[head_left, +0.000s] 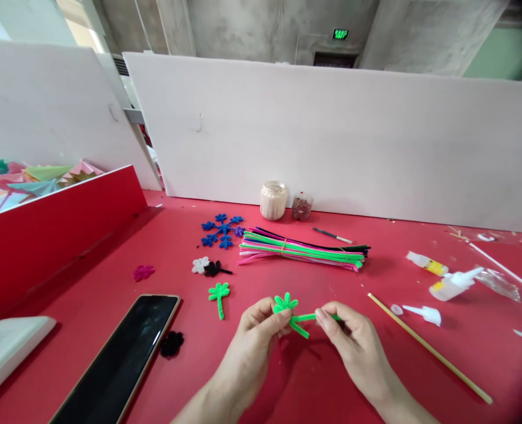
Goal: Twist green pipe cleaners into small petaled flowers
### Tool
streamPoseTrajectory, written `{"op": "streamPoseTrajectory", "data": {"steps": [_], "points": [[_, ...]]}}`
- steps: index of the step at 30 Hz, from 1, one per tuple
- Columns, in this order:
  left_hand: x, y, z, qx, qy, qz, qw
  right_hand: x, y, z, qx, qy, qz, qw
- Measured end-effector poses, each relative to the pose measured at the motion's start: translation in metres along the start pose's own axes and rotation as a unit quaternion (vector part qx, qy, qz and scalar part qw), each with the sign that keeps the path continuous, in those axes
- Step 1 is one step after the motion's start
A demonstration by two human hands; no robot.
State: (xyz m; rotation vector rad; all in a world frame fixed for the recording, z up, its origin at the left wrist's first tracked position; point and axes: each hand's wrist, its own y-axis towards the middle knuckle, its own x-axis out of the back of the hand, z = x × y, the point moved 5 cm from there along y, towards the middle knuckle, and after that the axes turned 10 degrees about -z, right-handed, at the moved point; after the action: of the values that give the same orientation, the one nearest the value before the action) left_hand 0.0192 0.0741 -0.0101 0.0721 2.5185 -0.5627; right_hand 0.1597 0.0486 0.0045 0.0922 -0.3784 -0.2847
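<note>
My left hand (261, 330) pinches a green pipe cleaner flower (286, 302) at the base of its looped petals. Two green ends stick out from it, a short one slanting down and a longer one running right. Thumb and fingers of my right hand (353, 333) are closed on the longer end. To the left lies another green flower (219, 294) with a twisted stem. Behind my hands a bundle of coloured pipe cleaners (305, 250) is held by a band.
Blue flowers (223, 229), a white flower (200, 265) and a black flower (172, 344) lie leftward, near a phone (119, 359). Rightward are a wooden stick (428, 347), a glue bottle (455, 285) and a white nozzle cap (426, 314). Two jars, one white (273, 201), stand against the white board.
</note>
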Motion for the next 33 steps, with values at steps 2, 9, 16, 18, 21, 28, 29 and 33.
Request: {"op": "streamPoseTrajectory", "data": {"steps": [2, 9, 16, 18, 21, 28, 29, 33], "points": [[-0.001, 0.0, 0.002, 0.01, -0.02, 0.006, 1.0, -0.002, 0.001, -0.007, -0.036, 0.071, -0.011, 0.997], [-0.006, -0.003, 0.001, 0.009, -0.025, 0.039, 0.999, -0.015, -0.008, -0.003, -0.06, 0.159, 0.051, 0.984], [-0.008, -0.005, 0.005, 0.012, -0.035, 0.032, 0.999, -0.029, -0.014, 0.005, -0.09, 0.159, 0.082, 0.98], [-0.009, -0.006, 0.006, 0.02, -0.037, 0.037, 0.998, -0.036, -0.016, 0.004, -0.111, 0.182, 0.09, 0.973], [-0.009, -0.007, 0.006, 0.016, -0.029, 0.037, 0.999, -0.044, -0.017, 0.003, -0.132, 0.21, 0.105, 0.963], [-0.006, -0.006, 0.008, 0.019, -0.015, 0.029, 0.999, -0.052, -0.017, 0.008, -0.128, 0.207, 0.089, 0.966], [-0.005, -0.005, 0.008, 0.021, -0.014, 0.026, 0.999, -0.053, -0.017, 0.009, -0.128, 0.199, 0.087, 0.968], [-0.002, -0.002, 0.003, 0.008, -0.021, 0.005, 1.0, -0.051, -0.018, 0.013, -0.106, 0.168, 0.088, 0.976]]}}
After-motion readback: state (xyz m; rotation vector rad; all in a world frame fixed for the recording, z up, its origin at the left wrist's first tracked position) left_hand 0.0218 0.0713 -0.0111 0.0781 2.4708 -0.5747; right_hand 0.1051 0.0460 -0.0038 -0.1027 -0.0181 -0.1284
